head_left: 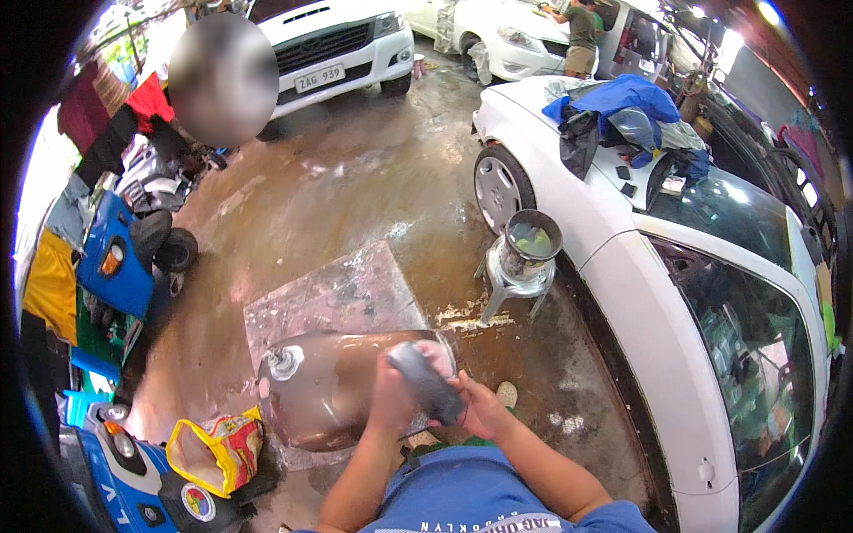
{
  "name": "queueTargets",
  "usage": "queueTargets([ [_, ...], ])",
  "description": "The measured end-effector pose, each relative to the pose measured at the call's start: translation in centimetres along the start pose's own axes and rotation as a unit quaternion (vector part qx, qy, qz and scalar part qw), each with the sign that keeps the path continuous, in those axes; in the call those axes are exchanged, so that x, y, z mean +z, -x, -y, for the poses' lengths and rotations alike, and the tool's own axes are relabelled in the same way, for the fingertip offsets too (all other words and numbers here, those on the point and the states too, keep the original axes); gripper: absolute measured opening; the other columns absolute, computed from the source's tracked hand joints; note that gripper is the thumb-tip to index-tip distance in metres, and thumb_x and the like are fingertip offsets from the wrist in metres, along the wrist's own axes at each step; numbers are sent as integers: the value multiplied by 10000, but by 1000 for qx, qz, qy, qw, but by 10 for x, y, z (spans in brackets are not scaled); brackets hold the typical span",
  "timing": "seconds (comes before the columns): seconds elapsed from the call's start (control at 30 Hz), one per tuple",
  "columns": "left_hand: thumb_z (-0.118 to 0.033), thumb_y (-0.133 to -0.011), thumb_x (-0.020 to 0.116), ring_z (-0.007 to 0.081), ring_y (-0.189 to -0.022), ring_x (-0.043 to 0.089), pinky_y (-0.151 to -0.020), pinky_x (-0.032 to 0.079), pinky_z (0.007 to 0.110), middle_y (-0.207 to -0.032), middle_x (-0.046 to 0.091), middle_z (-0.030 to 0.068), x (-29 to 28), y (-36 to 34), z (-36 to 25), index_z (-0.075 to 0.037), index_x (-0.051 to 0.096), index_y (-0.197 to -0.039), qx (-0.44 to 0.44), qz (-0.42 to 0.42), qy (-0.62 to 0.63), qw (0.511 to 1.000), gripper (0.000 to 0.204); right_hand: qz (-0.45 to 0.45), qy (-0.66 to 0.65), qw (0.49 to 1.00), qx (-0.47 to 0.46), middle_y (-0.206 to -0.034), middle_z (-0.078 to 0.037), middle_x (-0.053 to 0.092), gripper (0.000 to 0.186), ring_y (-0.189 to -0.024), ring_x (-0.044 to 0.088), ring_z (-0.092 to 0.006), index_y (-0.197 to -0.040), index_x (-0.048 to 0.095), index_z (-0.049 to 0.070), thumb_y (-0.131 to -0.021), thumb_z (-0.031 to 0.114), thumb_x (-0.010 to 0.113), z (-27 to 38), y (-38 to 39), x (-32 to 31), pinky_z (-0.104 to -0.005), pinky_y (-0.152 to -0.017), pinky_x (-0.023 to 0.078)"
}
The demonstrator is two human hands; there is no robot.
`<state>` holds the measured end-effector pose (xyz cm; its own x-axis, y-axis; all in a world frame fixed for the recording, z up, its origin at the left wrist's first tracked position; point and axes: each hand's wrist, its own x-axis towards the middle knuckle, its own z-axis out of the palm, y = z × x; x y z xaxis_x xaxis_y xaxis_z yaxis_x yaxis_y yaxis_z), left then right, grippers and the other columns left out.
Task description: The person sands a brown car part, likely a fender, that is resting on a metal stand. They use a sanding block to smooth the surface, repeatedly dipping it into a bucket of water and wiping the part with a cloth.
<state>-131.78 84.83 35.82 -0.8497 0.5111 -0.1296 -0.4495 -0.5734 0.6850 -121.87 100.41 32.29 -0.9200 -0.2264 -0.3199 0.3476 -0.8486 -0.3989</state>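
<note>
In front of my body, both hands hold a dark grey, flat, oblong piece (426, 382) that looks like folded sandpaper; motion smears it. My left hand (393, 395) is closed on its left side. My right hand (482, 407) pinches its lower right end. Beneath the hands lies a glossy brown, rounded body part (329, 391), with a whitish round patch (284, 362) near its far left corner. It rests on a paint-stained board (355, 275). A pinkish area by the far end of the grey piece is too blurred to name.
A bucket (531, 240) of cloudy liquid stands on a white stool (511, 289), beside a white car (622, 320) on the right. A yellow-red bag (218, 453) and blue vehicle parts (120, 258) are on the left. Beyond the wet floor (355, 169) are a white vehicle (329, 53) and a person (582, 40).
</note>
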Motion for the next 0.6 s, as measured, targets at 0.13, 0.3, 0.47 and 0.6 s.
queueTargets([
  [0.13, -551, -945, 734, 254, -1158, 668, -919, 616, 448, -1293, 661, 128, -63, -41, -8, -88, 512, -1424, -31, 14, 44, 998, 703, -47, 123, 991, -7, -1403, -164, 657, 528, -1226, 671, -271, -1470, 533, 5, -1146, 408, 426, 19, 17, -31, -447, -1017, 555],
  [0.3, -305, -926, 806, 227, -1168, 657, -974, 565, 386, -1290, 668, 113, 25, -137, 15, -62, 557, -1399, -32, 17, -192, 981, 587, -182, 161, 970, -29, -1386, -160, 672, 463, -1215, 679, -257, -1449, 559, 0, -1129, 328, 495, 63, 65, -109, -408, -995, 565],
  [0.47, -314, -827, 889, 258, -1119, 679, -950, 543, 388, -1207, 716, 165, 127, -281, 110, -31, 663, -1303, -27, 137, -615, 776, 598, -320, 161, 931, -71, -1328, -153, 706, 406, -1150, 710, -246, -1406, 597, -2, -1092, 255, 582, 98, 111, -222, -388, -950, 585],
  [0.6, -422, -813, 879, 347, -1091, 717, -934, 558, 445, -1107, 738, 237, 157, -407, 231, -14, 730, -1202, 21, 212, -791, 573, 583, -452, 195, 868, -73, -1257, -120, 730, 388, -1058, 721, -199, -1376, 628, 9, -1071, 249, 628, 106, 159, -320, -349, -892, 580],
])
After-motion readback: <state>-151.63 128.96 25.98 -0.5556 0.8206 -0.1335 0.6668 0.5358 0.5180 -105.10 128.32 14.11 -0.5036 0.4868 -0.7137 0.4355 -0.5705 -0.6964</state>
